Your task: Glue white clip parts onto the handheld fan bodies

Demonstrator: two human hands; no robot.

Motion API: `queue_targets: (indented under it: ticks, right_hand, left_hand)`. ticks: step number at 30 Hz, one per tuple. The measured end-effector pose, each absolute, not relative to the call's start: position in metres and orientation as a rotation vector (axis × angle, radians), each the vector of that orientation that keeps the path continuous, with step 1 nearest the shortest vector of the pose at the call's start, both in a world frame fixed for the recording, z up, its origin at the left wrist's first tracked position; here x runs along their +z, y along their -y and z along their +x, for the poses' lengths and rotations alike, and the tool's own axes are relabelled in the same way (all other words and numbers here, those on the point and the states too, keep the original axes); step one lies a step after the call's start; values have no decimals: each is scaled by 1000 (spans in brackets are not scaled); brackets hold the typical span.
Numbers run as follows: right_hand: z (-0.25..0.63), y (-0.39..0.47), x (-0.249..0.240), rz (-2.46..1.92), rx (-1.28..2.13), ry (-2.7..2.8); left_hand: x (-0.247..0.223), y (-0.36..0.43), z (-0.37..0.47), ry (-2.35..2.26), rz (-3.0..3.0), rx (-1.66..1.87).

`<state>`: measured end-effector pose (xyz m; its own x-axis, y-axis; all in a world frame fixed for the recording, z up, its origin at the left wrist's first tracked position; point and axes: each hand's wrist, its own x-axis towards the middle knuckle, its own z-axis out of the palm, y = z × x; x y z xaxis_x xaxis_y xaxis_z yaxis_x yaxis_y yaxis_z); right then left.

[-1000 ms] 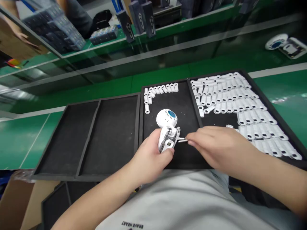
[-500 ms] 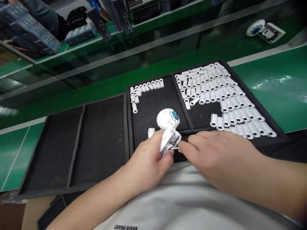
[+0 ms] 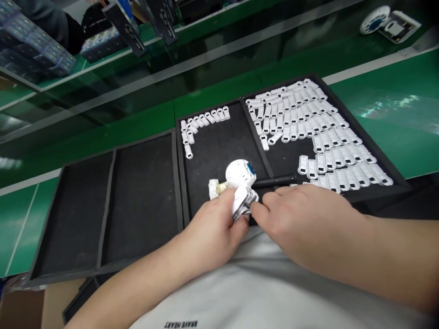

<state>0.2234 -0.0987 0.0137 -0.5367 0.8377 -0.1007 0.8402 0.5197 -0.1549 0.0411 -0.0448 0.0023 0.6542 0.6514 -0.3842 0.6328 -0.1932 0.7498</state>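
My left hand (image 3: pixel 221 224) is closed around the base of a white device with a round head (image 3: pixel 238 172) and a blue circular face, above the black tray. Curled against the base's right side is my right hand (image 3: pixel 291 214), thumb and finger pressed together; what they hold is hidden. A black rod (image 3: pixel 276 181) runs from behind the device to beyond my right knuckles; I cannot tell whether it is attached. Left of the base show a small white block (image 3: pixel 213 188) and a yellowish piece, partly behind my left hand.
Rows of small white oblong parts (image 3: pixel 338 157) fill much of the tray's right compartment, with several more (image 3: pixel 206 119) in its left one. Another black divided tray (image 3: pixel 137 201) lies to the left. Across a low barrier, a white unit (image 3: pixel 375 20) and stacked boxes (image 3: pixel 30 41) stand.
My right fingertips have moved in closer against the base, and the thin silvery piece seen there before is now hidden. The view has shifted slightly.
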Motion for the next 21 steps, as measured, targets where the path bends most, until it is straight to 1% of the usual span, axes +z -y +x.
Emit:
queue_targets:
  ticks: [4, 7, 10, 13, 15, 17, 21]
  right_hand:
    - [224, 101, 12, 1518, -341, -2732]
    - [230, 101, 4, 1609, -263, -2816]
    - [242, 87, -22, 1896, -119, -2802]
    - [249, 59, -57, 2115, -125, -2588]
    - [246, 44, -76, 2114, -142, -2538]
    - [238, 41, -89, 2074, -87, -2596]
    - [222, 62, -101, 1839, -54, -2743]
  left_hand:
    - [0, 44, 41, -1008, 1859, 9]
    - [-3, 41, 39, -1042, 1748, 91]
    - [-3, 36, 33, -1108, 1403, 275]
    - [-4, 33, 26, -1094, 1088, 397]
    - [-5, 32, 21, -1039, 964, 439]
    - [-7, 32, 14, -985, 890, 501]
    - [-12, 32, -2, -941, 858, 646]
